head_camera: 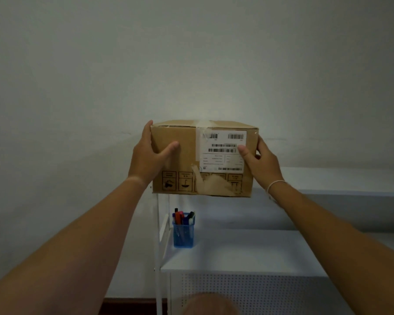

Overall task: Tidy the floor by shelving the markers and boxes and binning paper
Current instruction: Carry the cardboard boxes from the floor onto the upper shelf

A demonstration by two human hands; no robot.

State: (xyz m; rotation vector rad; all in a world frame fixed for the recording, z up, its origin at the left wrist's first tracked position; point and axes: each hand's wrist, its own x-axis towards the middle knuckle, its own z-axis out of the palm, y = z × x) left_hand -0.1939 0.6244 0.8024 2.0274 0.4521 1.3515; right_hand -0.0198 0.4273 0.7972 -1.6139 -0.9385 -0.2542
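Observation:
A brown cardboard box (184, 155) with a white barcode label and torn tape is held up in front of the wall, at the level of the white shelf unit's top shelf (350, 180). My left hand (148, 155) grips its left side, thumb on the front face. My right hand (259, 160) grips its right side, thumb on the label. Whether the box rests on the shelf cannot be told. Below it, a blue mesh pen holder (183, 234) with several markers stands on the lower shelf (248, 251).
The white metal shelf unit has a perforated front panel (248, 294) and thin uprights (157, 246) at its left end. A pale wall rises behind it, with a dark skirting strip (127, 305) at the bottom left.

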